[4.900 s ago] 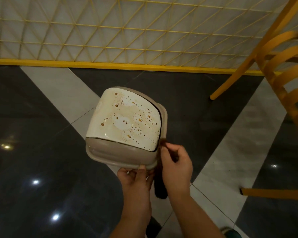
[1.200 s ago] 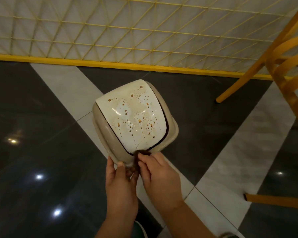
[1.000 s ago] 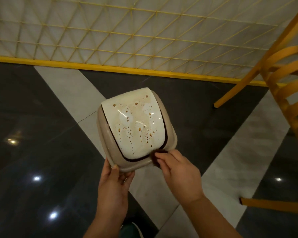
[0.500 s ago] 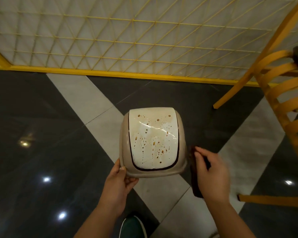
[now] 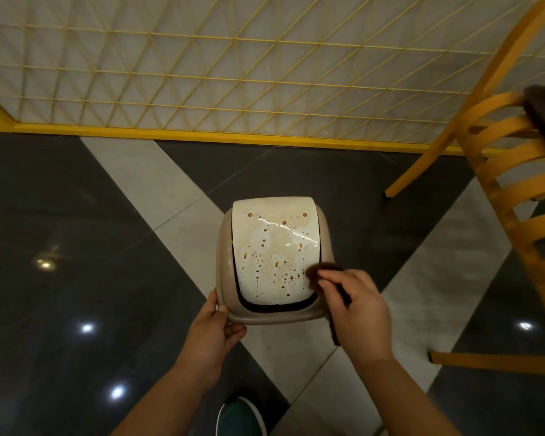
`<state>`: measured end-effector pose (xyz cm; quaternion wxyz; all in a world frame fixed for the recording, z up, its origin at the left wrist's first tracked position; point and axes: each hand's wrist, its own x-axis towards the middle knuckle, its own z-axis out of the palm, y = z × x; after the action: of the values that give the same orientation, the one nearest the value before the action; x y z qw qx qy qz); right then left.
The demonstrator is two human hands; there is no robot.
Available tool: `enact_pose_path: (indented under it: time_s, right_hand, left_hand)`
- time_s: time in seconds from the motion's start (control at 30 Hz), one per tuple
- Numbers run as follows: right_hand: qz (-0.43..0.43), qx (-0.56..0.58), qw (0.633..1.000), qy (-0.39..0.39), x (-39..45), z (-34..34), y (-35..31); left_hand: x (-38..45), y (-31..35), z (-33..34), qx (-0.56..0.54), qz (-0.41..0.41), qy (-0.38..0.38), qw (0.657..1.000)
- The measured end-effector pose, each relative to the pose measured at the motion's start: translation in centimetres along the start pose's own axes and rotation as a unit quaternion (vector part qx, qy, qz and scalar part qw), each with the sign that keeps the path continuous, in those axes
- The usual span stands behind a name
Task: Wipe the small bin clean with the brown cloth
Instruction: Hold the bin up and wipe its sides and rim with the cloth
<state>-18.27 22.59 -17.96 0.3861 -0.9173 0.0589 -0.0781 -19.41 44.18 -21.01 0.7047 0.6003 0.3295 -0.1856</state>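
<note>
The small bin (image 5: pixel 272 262) is held in the air above the floor (image 5: pixel 76 247), in the middle of the view, with its top turned to the camera. Its beige frame surrounds a cream swing lid (image 5: pixel 274 250), and this lid is covered with brown drops and streaks. No brand, label or writing can be read on the bin or on anything else. The left hand (image 5: pixel 213 333) grips the lower left corner of the bin: the thumb lies on the outer edge and the fingers are curled under the rim. The right hand (image 5: pixel 357 309) pinches the brown cloth (image 5: pixel 323 268) between thumb and bent fingers, and the cloth end touches the lower right part of the lid. A piece of the cloth hangs below this hand. A yellow chair (image 5: pixel 516 190) stands at the right, a yellow lattice fence (image 5: pixel 233 73) runs behind, and a green shoe (image 5: pixel 241 416) shows at the bottom edge.
</note>
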Motion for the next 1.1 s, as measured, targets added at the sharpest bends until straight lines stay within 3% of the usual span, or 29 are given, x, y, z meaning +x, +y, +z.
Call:
enact_pose_path:
  time_s: [0.23,0.47,0.6,0.8,0.93,1.1]
  right_hand:
    - [0.017,-0.016,0.999,0.03,6.6,-0.6,-2.5]
    - [0.044,0.002,0.999,-0.003,0.5,-1.1,-0.3]
    - [0.053,0.012,0.998,0.01,3.5,-1.4,-1.6]
    - [0.052,-0.032,0.998,-0.022,8.4,-1.8,-3.4]
    - [0.069,-0.026,0.997,-0.026,7.1,-1.8,-2.7]
    - [0.069,-0.035,0.997,-0.028,6.8,-2.0,-2.5]
  left_hand:
    - [0.1,-0.3,-0.2,0.022,0.002,-0.009,1.0]
    - [0.2,0.8,0.2,0.039,-0.021,-0.005,0.999]
    - [0.1,1.2,0.3,0.056,-0.046,0.005,0.997]
    - [-0.3,3.0,0.5,0.178,-0.056,0.045,0.981]
    - [-1.0,7.3,1.8,0.192,0.052,0.111,0.974]
    - [-1.6,9.5,3.9,0.214,0.2,0.051,0.955]
